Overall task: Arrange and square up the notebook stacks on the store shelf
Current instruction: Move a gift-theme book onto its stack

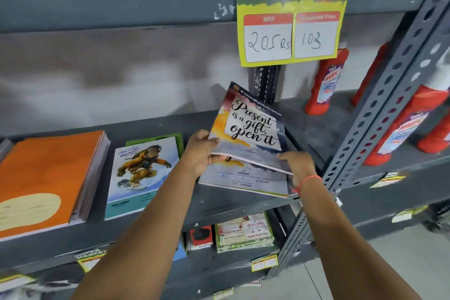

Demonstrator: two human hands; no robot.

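A notebook printed "Present is a gift, open it" [250, 124] is tilted up off the grey shelf [219, 204]. My left hand [202, 151] grips its lower left corner and my right hand [298, 165] holds its lower right edge. Under it lies another notebook of the same kind [243, 179], flat and skewed, its corner past the shelf's front edge. To the left lies a snowboarder-cover notebook stack [143, 173] with a green cover showing behind it. At the far left sits a thick orange notebook stack [46, 178].
A yellow "Super Market" price card [292, 14] hangs from the shelf above. A perforated grey upright [379, 109] stands just right of my right hand. Red Harpic bottles [326, 80] fill the neighbouring bay. More printed booklets [243, 231] lie on the shelf below.
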